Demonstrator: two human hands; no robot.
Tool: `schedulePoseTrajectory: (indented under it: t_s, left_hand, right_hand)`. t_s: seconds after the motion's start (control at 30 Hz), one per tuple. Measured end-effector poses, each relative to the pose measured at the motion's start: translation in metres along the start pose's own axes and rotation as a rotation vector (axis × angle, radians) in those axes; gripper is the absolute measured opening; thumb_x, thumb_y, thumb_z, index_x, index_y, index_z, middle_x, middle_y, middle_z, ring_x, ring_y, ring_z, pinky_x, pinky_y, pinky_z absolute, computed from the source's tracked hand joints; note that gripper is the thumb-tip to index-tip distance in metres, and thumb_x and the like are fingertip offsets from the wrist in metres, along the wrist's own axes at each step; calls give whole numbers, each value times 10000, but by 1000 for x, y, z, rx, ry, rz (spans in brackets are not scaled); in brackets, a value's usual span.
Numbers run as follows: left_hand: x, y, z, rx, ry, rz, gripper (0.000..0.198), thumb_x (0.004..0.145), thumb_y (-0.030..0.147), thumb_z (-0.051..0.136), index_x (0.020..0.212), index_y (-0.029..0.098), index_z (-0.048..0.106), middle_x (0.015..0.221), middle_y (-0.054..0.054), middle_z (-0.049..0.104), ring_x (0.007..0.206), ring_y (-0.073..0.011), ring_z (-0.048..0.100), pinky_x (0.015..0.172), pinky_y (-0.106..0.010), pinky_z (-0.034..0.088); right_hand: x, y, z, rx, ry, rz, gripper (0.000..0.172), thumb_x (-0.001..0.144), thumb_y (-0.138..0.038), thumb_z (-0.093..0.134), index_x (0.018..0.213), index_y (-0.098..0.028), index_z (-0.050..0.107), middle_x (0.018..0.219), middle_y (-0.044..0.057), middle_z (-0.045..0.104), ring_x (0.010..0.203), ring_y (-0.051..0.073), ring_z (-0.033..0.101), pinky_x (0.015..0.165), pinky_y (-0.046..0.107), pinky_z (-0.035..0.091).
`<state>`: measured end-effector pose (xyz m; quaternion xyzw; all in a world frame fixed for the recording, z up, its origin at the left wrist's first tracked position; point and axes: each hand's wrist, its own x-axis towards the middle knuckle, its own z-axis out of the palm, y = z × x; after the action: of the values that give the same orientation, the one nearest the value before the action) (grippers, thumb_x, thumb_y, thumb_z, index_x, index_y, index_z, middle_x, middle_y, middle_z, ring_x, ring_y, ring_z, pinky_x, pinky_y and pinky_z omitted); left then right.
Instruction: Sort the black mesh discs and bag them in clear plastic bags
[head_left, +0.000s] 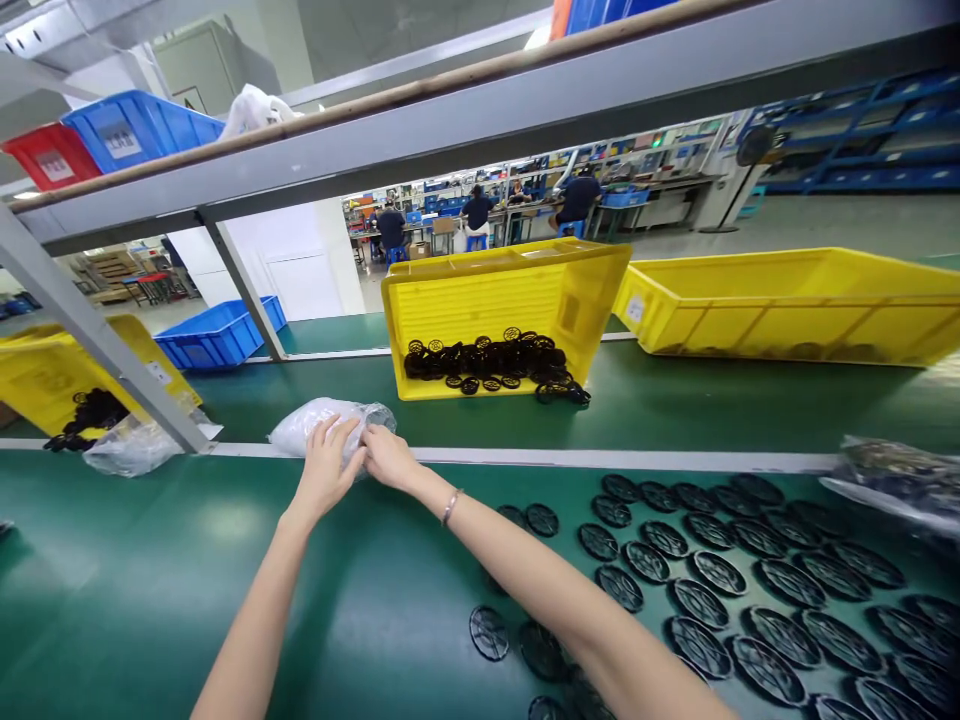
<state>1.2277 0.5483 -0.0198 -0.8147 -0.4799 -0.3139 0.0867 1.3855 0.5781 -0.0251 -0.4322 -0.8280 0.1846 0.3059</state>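
A clear plastic bag [304, 425] is held at the far edge of the green desk [112, 560], just over the pale strip that runs along it. The left grip [324, 470] is closed on the bag, with the fingers curled over its near side, and the right grip [390, 458] is closed on it too, its fingertips tucked into the film beside the left hand. A thin bracelet [450, 507] is worn on the right wrist. The bag is judged to be light, soft and slippery, so it would be best taken by gathering the film in the fingers; its contents cannot be made out.

Black spoked discs [697, 647] are laid in rows on the desk to the right of the arms. Another bag [892, 475], with dark contents, lies beyond them. A tilted yellow crate [480, 290] is filled with a heap of similar black discs [480, 365], and a second yellow crate [787, 300] stands to its right. Blue and red crates [142, 130] are carried on a shelf overhead, and seated workers [476, 210] are seen far off.
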Motion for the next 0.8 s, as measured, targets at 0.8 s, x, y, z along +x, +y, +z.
schedulePoseTrajectory:
  t_s: [0.8]
  left_hand:
    - [78, 245, 43, -1132, -308, 61, 267, 837, 150, 564, 1087, 186, 648, 904, -29, 677, 800, -143, 634, 727, -230, 494]
  right_hand:
    - [-238, 35, -240, 219, 551, 399, 277, 953, -475, 528, 848, -220, 492, 628, -51, 468, 545, 116, 404, 481, 241, 292]
